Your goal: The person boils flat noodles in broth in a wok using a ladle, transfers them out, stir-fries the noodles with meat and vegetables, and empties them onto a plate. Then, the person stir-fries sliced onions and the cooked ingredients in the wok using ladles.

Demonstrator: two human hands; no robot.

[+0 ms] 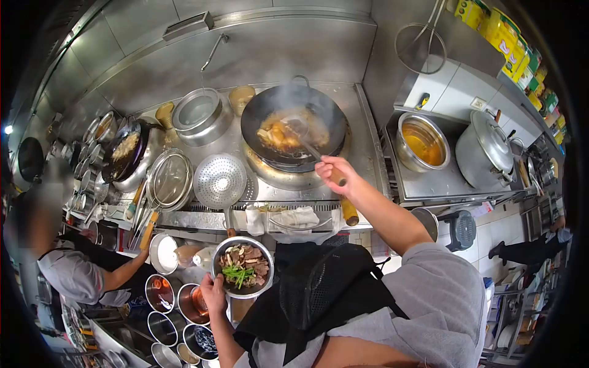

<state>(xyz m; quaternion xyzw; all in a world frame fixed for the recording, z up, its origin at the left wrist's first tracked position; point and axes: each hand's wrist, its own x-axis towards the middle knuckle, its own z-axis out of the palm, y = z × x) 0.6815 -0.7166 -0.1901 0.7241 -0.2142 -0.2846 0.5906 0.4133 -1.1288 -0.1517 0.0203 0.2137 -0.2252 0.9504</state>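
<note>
My right hand [332, 174] is closed round the wooden end of a ladle [311, 149] whose head sits in a large black wok [257, 110]. Brown sauce and pieces of food [279, 135] steam inside the wok. Down at the left, my left hand [213, 296] grips the rim of a metal bowl [270, 281]. Sliced brown meat, pale strips and cut green vegetable [239, 276] fill that bowl. Between the bowl and the stove lies a perforated skimmer [219, 181], its handle pointing toward me.
Wire strainers [169, 180] and a lidded steel pot [197, 116] stand left of the wok. A pot of orange liquid [423, 142] and a big aluminium pot [485, 150] are right. Several seasoning containers [161, 293] sit lower left. A co-worker [80, 273] stands at left.
</note>
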